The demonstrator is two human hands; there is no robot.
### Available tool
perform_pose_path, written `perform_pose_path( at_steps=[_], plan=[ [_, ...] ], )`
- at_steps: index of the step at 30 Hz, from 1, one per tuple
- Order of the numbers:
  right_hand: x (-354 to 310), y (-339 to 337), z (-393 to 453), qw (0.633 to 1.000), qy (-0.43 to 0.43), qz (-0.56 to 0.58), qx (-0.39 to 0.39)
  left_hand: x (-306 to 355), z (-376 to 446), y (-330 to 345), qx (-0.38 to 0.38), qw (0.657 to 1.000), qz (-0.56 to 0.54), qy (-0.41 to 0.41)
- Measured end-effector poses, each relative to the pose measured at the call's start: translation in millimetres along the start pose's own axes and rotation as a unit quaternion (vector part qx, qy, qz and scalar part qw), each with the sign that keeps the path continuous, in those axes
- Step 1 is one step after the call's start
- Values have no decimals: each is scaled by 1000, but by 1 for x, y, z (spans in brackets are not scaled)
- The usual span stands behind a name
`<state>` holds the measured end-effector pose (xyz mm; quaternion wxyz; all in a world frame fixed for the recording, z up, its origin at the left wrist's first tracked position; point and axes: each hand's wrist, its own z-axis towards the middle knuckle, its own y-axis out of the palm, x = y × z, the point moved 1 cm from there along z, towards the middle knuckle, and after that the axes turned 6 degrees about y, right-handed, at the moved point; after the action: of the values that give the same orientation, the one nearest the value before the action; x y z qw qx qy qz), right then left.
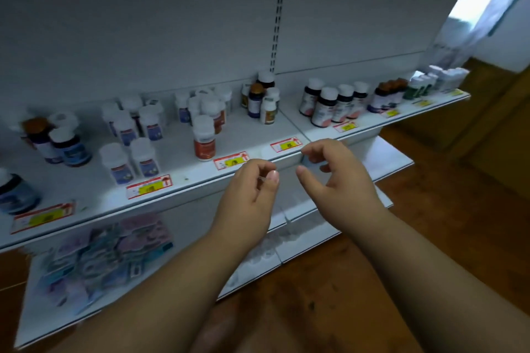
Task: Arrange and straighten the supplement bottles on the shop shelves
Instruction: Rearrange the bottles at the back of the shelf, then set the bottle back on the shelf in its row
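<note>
Bottles (204,137) stand in loose clusters along the white shelf (183,189); left hand (249,195) and right hand (335,178) hover empty before its edge, fingers loosely curled.

Upright white-capped supplement bottles (204,137) clustered on shelf (183,178)

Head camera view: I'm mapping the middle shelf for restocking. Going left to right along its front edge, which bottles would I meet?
Dark blue bottle → pair of white bottles with blue labels → white bottle with red label → four dark bottles with pink labels.
</note>
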<state>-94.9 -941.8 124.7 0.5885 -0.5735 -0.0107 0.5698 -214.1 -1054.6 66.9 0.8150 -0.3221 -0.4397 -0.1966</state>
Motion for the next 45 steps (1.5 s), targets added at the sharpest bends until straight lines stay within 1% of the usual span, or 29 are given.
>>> perform_pose_path(
  at_steps=[4, 8, 12, 15, 18, 23, 29, 32, 34, 37, 42, 45],
  plan=[
    [31, -12, 32, 1000, 10, 28, -5, -2, 30, 35, -7, 1000, 1, 1],
    [65, -5, 74, 999, 27, 42, -5, -15, 71, 61, 1, 1000, -2, -8],
    [95, 13, 119, 998, 40, 42, -15, -39, 113, 77, 8, 999, 3, -45],
    [114, 23, 150, 997, 42, 49, -34, -50, 142, 85, 0, 998, 10, -67],
    [131, 30, 181, 996, 41, 54, -60, -56, 162, 88, 12, 996, 12, -91],
    [154, 56, 243, 992, 14, 57, -109, -77, 191, 93, 79, 987, 48, -133],
    [180, 102, 295, 981, -71, 14, -181, -92, 203, 106, 156, 970, 91, -164],
    [184, 122, 313, 964, -75, 8, -254, -96, 209, 107, 202, 956, 103, -185],
    [184, 132, 319, 952, -101, -28, -286, -98, 211, 108, 217, 951, 100, -194],
    [183, 137, 319, 947, -141, -65, -283, -102, 212, 111, 206, 953, 111, -194],
    [177, 139, 318, 964, -144, -78, -210, -107, 217, 107, 222, 948, 98, -205],
    [169, 140, 317, 963, -149, -75, -212, -110, 213, 101, 216, 948, 91, -214]
  ],
)
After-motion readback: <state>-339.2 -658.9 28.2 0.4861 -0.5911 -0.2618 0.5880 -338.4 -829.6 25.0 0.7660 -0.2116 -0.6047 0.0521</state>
